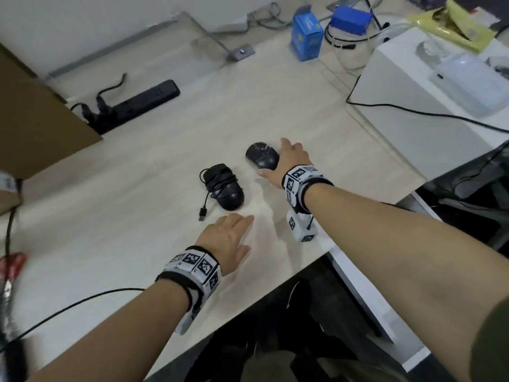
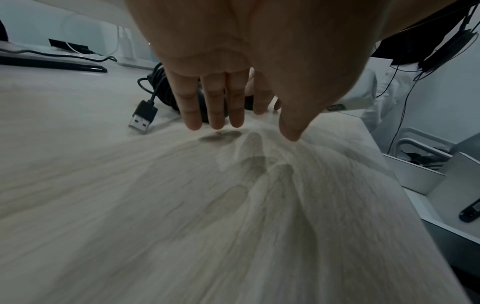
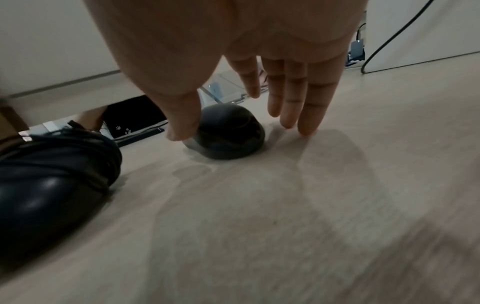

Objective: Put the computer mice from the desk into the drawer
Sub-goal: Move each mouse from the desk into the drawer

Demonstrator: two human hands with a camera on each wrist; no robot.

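Both mice sit mid-desk (image 1: 165, 150): your right hand (image 1: 289, 161), fingers spread & empty, straddles the cordless mouse (image 1: 261, 155), while left hand (image 1: 228, 238), flat & empty, is just short of the corded mouse (image 1: 224, 187).

Both bare forearms reach out over the desk (image 1: 137, 175), each wrist wrapped in a band of black-and-white markers. The left hand (image 1: 227, 238) hovers low above the desk, palm down, fingers (image 2: 217, 102) straight and together, thumb out. The right hand (image 1: 286, 161) is farther across the desk, fingers (image 3: 288, 98) spread and pointing down, thumb apart, gripping nothing.
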